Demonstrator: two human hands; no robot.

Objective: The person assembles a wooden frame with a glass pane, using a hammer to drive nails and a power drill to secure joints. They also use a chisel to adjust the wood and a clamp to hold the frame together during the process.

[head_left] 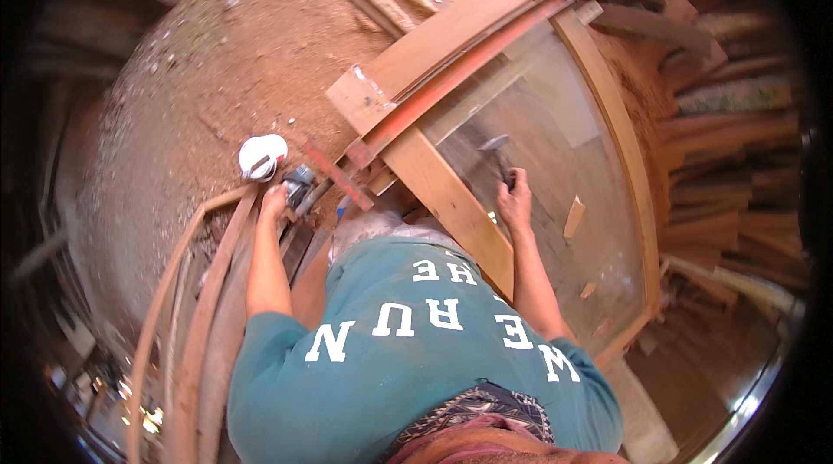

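Note:
My right hand [514,197] is closed round the handle of a hammer [495,144], its head raised above a wooden frame [455,204]. On the left, my left hand [275,202] is closed beside a grey-blue metal object [299,183] whose kind is unclear. Its fingers are partly hidden, so what they grip does not show. A long red bar clamp [468,73] lies along the frame's far side. The clamp's red cross-piece [338,176] stands between my left hand and the frame.
A white bucket [262,157] stands beyond my left hand. Long curved boards [213,299] lie at the left. A wide plank [442,39] rests along the clamp, and wood chips [573,217] lie inside the frame. Stacked timber [729,151] fills the right side.

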